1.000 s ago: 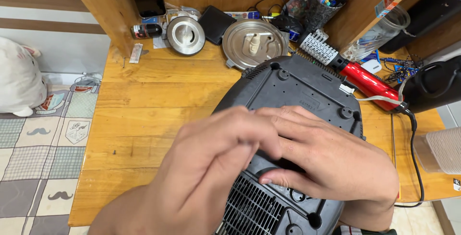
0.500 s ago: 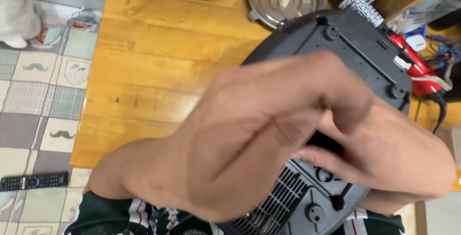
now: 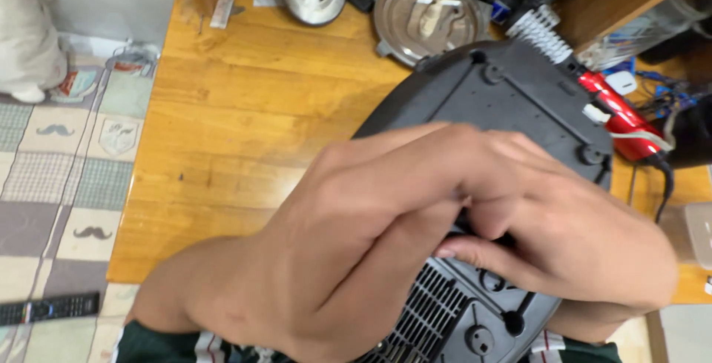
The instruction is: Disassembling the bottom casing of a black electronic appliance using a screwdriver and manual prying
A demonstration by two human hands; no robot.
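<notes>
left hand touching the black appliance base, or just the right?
Touching. In the head view the left hand lies across the upturned black appliance base, its fingers pressed onto the housing beside the right hand, no gap visible.

A home: patchwork floor mat (image 3: 67, 163), remote control (image 3: 48, 308), cluttered wooden table (image 3: 237, 126).

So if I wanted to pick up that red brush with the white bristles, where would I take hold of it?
Probably by the red handle, coming from above. The red brush lies flat on the wooden table, its bristle head pointing toward the back, wedged beside the upturned black appliance, so only the top is free. Mind the cable crossing it.
</notes>
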